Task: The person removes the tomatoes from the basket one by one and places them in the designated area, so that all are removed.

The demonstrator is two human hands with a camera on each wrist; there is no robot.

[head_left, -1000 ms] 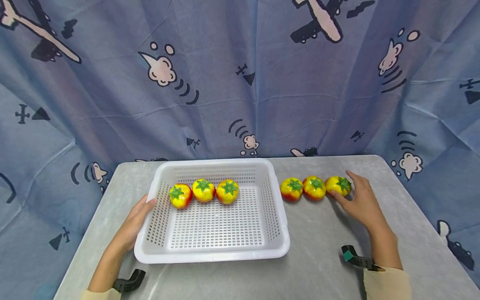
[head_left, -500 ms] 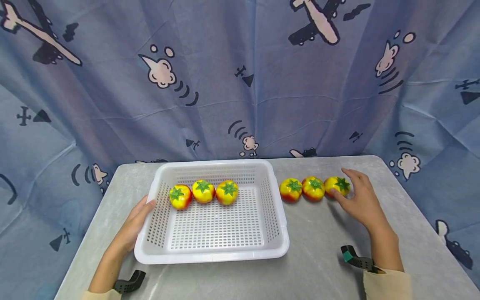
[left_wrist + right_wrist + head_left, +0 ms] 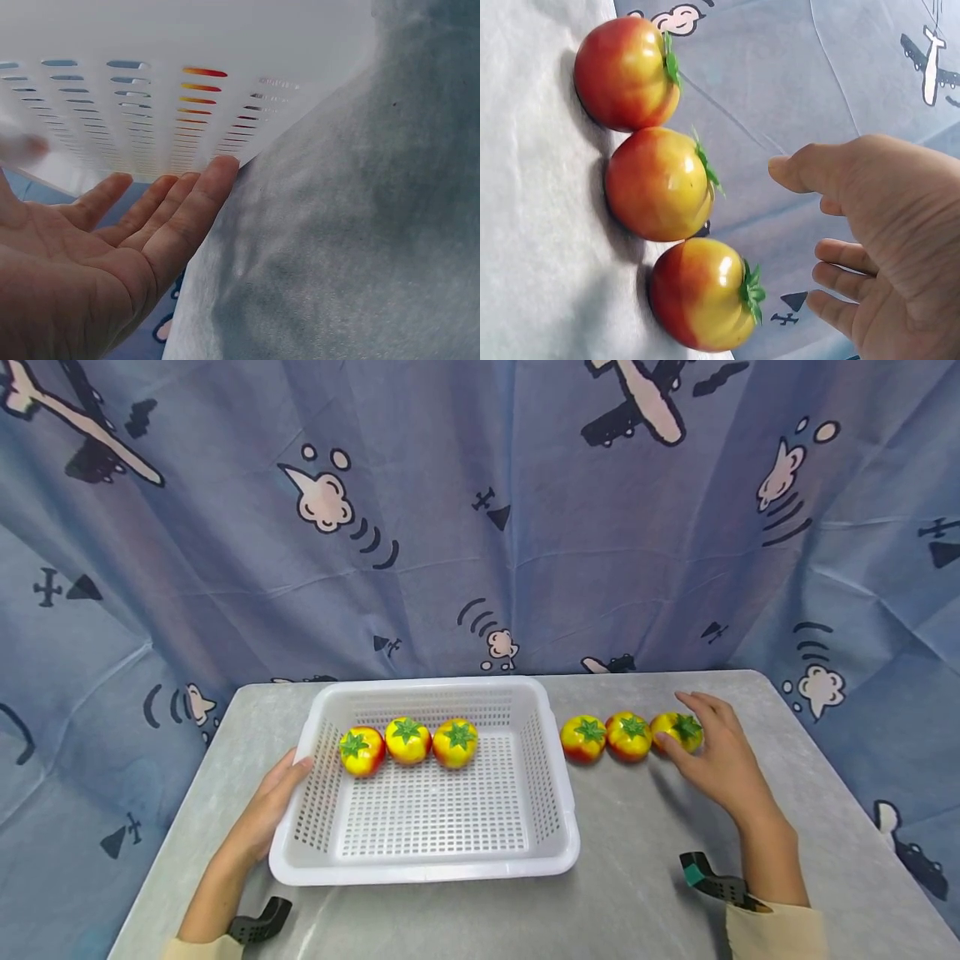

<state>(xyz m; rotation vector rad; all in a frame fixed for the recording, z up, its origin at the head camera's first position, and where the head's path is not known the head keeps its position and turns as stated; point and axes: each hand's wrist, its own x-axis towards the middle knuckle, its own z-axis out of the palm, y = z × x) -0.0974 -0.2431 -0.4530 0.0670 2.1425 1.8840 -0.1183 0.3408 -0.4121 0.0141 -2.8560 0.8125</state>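
A white perforated plastic basket [image 3: 423, 870] stands on the grey table, with three red-and-yellow tomatoes in a row inside: left [image 3: 362, 752], middle [image 3: 408, 741] and right [image 3: 455, 743]. My left hand [image 3: 264, 806] holds the basket's left side, thumb over the rim. In the left wrist view its fingers [image 3: 187, 221] lie against the outer wall. Three more tomatoes line up right of the basket: the nearest [image 3: 582, 739], the middle one [image 3: 628, 736] and the rightmost [image 3: 677, 732]. Just above and beside the rightmost, my right hand [image 3: 716, 764] hovers, fingers spread; the right wrist view shows it apart from them.
A blue curtain [image 3: 442, 568] printed with planes and clouds hangs behind the table's far edge. The grey tabletop [image 3: 637, 877] extends in front of the right row of tomatoes. Black straps with mounts [image 3: 720, 883] sit on both wrists.
The fingers of my right hand have risen slightly and shifted left over the rightmost tomato. My left hand, the basket and the tomatoes stay in place.
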